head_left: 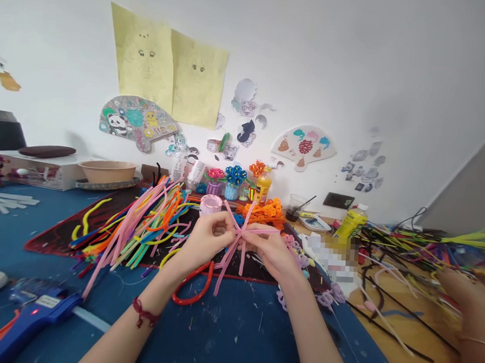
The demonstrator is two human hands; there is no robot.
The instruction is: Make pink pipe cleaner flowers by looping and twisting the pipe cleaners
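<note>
My left hand (207, 238) and my right hand (270, 252) meet above the blue mat (226, 332), both pinched on a bundle of pink pipe cleaners (239, 241). The pink strands cross at the pinch and fan out upward and downward. A red string bracelet circles my left wrist. Under my hands lie red-handled scissors (194, 287). A large heap of mixed-colour pipe cleaners (143, 219) spreads just to the left of my left hand.
A blue glue gun (28, 314) lies at the front left. Orange pipe-cleaner flowers (265, 211), small flower pots (226, 183) and a yellow bottle (351, 222) stand further back. Another person's hand (464, 290) reaches into dark pipe cleaners on the right.
</note>
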